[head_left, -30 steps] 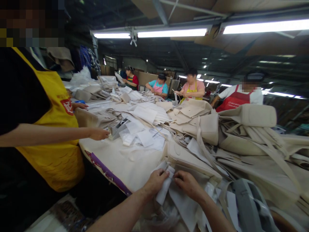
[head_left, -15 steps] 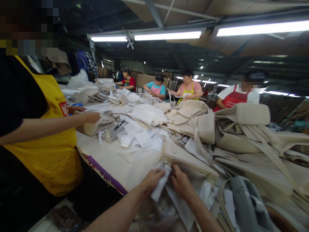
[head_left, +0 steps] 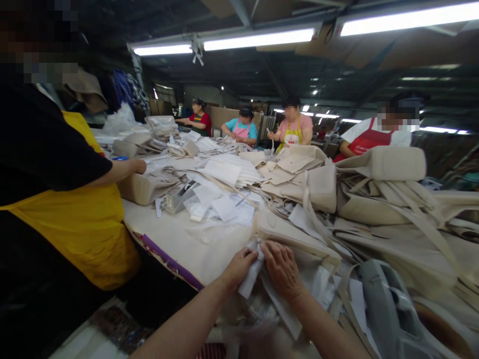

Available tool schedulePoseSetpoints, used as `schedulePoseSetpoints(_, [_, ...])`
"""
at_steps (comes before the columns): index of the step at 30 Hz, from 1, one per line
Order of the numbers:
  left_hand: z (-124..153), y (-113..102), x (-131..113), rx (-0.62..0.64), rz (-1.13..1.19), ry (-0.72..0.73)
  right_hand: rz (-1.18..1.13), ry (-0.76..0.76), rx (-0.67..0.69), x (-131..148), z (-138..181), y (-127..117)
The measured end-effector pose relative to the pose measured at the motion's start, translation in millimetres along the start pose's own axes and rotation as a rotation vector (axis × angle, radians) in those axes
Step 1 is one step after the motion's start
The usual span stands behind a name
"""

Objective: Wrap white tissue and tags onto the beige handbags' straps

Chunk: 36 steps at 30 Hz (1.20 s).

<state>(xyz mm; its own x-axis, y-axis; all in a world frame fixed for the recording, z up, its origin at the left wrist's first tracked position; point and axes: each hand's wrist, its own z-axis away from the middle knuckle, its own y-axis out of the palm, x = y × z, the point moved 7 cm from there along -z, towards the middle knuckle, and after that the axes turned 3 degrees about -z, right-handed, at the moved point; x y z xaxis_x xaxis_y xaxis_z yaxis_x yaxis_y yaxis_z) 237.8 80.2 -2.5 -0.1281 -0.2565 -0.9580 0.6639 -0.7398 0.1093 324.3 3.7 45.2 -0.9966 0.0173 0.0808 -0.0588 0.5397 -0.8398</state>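
A beige handbag (head_left: 279,228) lies on its side at the table's edge before me. At its near left corner is a folded strip of white wrapping paper (head_left: 248,283). My left hand (head_left: 239,268) is closed, pinching the strip between thumb and fingers. My right hand (head_left: 281,268) curls over the strip's other side, its fingers close together and pressed down against it by the bag. What lies under those fingers is hidden. Loose white paper and clear plastic hang below my hands.
A grey tape dispenser (head_left: 389,304) stands at right. Beige bags (head_left: 318,187) pile up behind it. White paper sheets (head_left: 224,207) and a second dispenser (head_left: 181,197) lie mid-table. A co-worker in a yellow apron (head_left: 86,234) stands at left; several others work across the table.
My right hand has turned from a pinch beside the strip to lie over it, back upward. The left co-worker's arm has drawn back and the body has leaned toward the table.
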Motion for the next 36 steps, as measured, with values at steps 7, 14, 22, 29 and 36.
schedulePoseSetpoints(7, [20.2, -12.7, -14.6, -0.029, -0.138, 0.128, 0.103, -0.491, 0.092, 16.1, -18.0, 2.2])
schedulePoseSetpoints(14, [107.4, -49.3, 9.0, -0.209, -0.678, 0.34, 0.116, -0.421, 0.105, 13.6, -40.3, 14.3])
schedulePoseSetpoints(22, [126.5, -28.5, 53.7, -0.145, -1.02, 0.416, 0.165, -0.256, 0.096, 19.4, -30.8, -29.6])
schedulePoseSetpoints(29, [135.1, -19.9, 50.8, 0.179, -0.464, 0.095, -0.011, -0.253, 0.134, 97.9, 68.3, -49.7])
schedulePoseSetpoints(36, [178.6, -57.8, 46.6, 0.374, -0.499, -0.146, -0.207, -0.108, -0.086, 114.9, 80.1, -26.2])
